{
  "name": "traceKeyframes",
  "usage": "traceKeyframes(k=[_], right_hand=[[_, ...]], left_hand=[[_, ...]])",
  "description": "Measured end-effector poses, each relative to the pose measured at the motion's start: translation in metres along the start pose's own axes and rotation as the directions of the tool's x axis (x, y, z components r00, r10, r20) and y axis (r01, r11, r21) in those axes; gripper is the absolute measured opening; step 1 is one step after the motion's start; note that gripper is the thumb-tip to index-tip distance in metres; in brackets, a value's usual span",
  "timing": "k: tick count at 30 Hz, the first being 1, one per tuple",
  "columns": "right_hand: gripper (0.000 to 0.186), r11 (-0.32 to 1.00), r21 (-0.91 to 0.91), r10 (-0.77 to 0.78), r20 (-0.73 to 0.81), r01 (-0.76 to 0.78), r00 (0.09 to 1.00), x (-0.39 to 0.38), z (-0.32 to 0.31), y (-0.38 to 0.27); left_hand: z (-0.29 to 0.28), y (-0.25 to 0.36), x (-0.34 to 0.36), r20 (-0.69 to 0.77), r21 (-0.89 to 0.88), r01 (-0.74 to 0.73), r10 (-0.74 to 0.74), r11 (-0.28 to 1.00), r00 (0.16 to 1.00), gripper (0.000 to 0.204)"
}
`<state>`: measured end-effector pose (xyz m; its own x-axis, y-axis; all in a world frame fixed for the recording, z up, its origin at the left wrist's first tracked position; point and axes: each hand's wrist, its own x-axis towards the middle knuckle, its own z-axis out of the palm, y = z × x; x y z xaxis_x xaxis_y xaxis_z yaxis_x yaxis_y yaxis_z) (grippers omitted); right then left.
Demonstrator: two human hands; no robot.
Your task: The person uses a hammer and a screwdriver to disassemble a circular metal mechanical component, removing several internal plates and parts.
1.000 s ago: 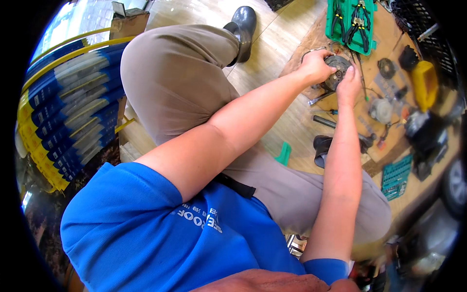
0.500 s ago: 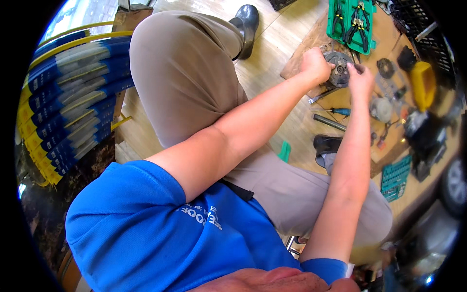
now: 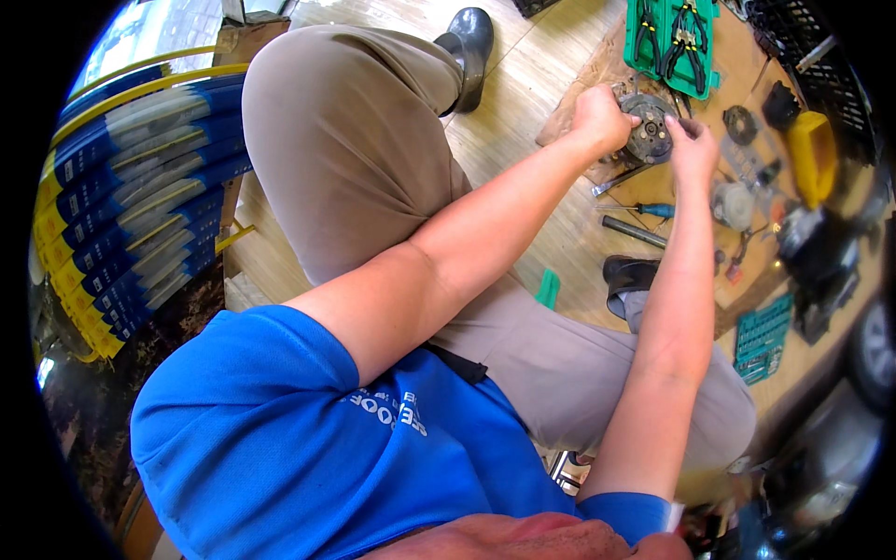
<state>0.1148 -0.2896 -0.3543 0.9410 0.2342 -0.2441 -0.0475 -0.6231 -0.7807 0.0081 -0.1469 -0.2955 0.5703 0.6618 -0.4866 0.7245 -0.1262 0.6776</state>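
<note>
A round dark metal part with a hub and several holes, like a clutch plate (image 3: 651, 133), lies between my hands over the cardboard. At its left edge, my left hand (image 3: 602, 119) is closed on it with the thumb on the rim. My right hand (image 3: 693, 145) pinches the right side of the rim between thumb and fingers. Just below the part are a metal tool (image 3: 618, 181), a blue-handled screwdriver (image 3: 653, 210) and a grey metal tube (image 3: 635, 231). Above it stands an open green case (image 3: 667, 56) holding black and yellow pliers.
On the cardboard (image 3: 747, 56) to the right are a dark ring (image 3: 741, 124), a yellow object (image 3: 812, 159) and a whitish round part (image 3: 734, 205). A teal bit set (image 3: 763, 338) lies lower right. Blue and yellow packages (image 3: 140, 196) hang at left; a black crate (image 3: 821, 65) stands far right.
The whole view has shifted slightly. Both hands stay on the round metal part, which looks turned or tilted a little between them.
</note>
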Motion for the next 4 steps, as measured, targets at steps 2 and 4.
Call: traceKeyframes(k=[2,4], right_hand=[[0.04,1.0,-0.015,-0.005,-0.013,0.005,1.0,-0.0043,0.0002,-0.0058],[0.04,0.999,-0.037,-0.014,-0.034,0.013,0.999,-0.0071,-0.0015,-0.0088]], left_hand=[[0.0003,-0.0022,0.0017,0.003,0.012,-0.007,0.007,1.0,1.0,0.046],[0.001,-0.0024,0.0037,0.028,0.017,-0.01,0.009,1.0,1.0,0.047]])
